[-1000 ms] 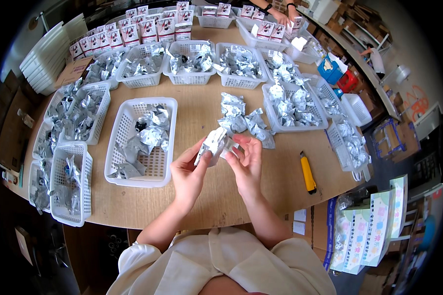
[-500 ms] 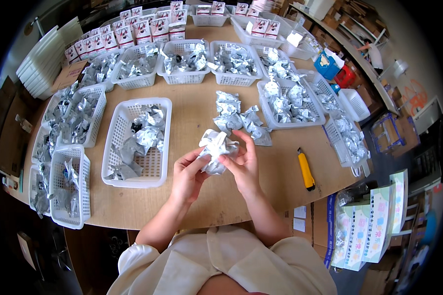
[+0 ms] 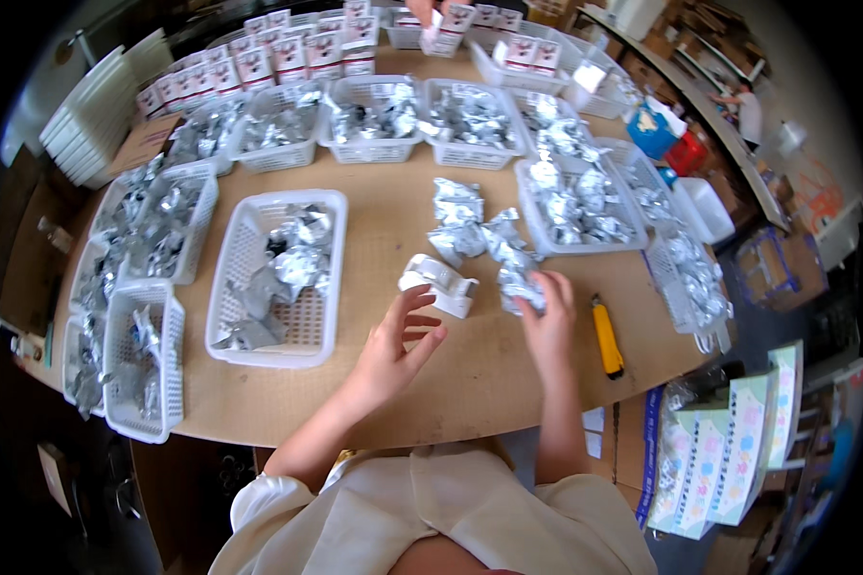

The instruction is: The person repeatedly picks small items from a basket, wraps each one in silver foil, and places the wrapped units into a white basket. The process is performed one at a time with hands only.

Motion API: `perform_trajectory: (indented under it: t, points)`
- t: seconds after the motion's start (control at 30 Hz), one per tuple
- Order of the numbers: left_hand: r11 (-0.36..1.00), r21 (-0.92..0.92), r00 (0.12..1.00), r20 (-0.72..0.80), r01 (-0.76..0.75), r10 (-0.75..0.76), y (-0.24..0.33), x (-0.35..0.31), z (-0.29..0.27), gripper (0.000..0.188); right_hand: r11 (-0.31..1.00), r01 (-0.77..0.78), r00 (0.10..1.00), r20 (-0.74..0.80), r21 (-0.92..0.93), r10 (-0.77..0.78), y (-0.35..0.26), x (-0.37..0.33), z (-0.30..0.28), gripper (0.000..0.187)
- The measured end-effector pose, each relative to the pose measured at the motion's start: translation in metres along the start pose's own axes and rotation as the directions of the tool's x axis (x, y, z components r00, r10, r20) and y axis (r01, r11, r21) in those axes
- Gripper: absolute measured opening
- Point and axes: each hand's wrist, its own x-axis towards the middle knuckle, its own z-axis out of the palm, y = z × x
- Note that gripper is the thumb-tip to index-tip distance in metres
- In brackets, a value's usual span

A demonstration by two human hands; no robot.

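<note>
A white plastic piece [image 3: 439, 284] with a rounded, clip-like shape lies on the table in front of me. My left hand [image 3: 393, 350] hovers just below and left of it, fingers apart, holding nothing. To the right, the fingers of my right hand [image 3: 549, 321] close on the near end of a crumpled silver foil packet [image 3: 518, 273]. Beyond that are more crumpled foil packets [image 3: 457, 218], loose on the wooden table [image 3: 393, 211]. Whether the gripped foil is full or an empty wrapper, I cannot tell.
A white basket [image 3: 222, 278] with a few foil packets stands to the left. Filled baskets [image 3: 372, 149] curve around the table's far side. A yellow utility knife [image 3: 606, 335] lies at right. Small printed boxes [image 3: 254, 67] stand behind; another person's hand [image 3: 422, 10] is at the top.
Both hands held a crumpled white-and-silver bundle together; now they are apart. The white piece rests on the table, and my right hand has moved right to the foil.
</note>
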Motion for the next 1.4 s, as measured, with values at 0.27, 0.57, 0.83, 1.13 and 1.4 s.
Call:
perform_trajectory:
  t: [0.27, 0.57, 0.83, 1.13, 1.4]
  points:
    - [0.392, 0.913, 0.919, -0.244, 0.111, 0.308, 0.013, 0.018, -0.126, 0.048, 0.974, -0.112, 0.993, -0.057, -0.198, 0.103, 0.023, -0.004, -0.002, 0.051]
    - [0.287, 0.957, 0.996, -0.054, 0.031, 0.072, -0.030, 0.045, -0.173, 0.057, 0.996, -0.084, 0.992, -0.094, -0.030, 0.081, 0.024, -0.009, 0.006, 0.039]
    - [0.287, 0.958, 0.982, -0.058, 0.003, 0.182, -0.016, 0.041, -0.167, 0.043, 0.997, -0.052, 0.990, -0.135, -0.051, 0.044, 0.024, -0.008, 0.002, 0.035]
    - [0.984, 0.176, 0.961, -0.267, -0.020, 0.068, 0.041, -0.010, -0.142, 0.042, 0.978, 0.175, 0.958, -0.249, 0.114, -0.142, -0.026, -0.009, -0.013, 0.038]
    - [0.976, -0.092, 0.948, -0.271, -0.198, 0.167, -0.001, -0.020, -0.006, 0.047, 0.581, -0.002, 0.969, 0.145, 0.814, -0.200, -0.127, -0.025, 0.014, 0.064]
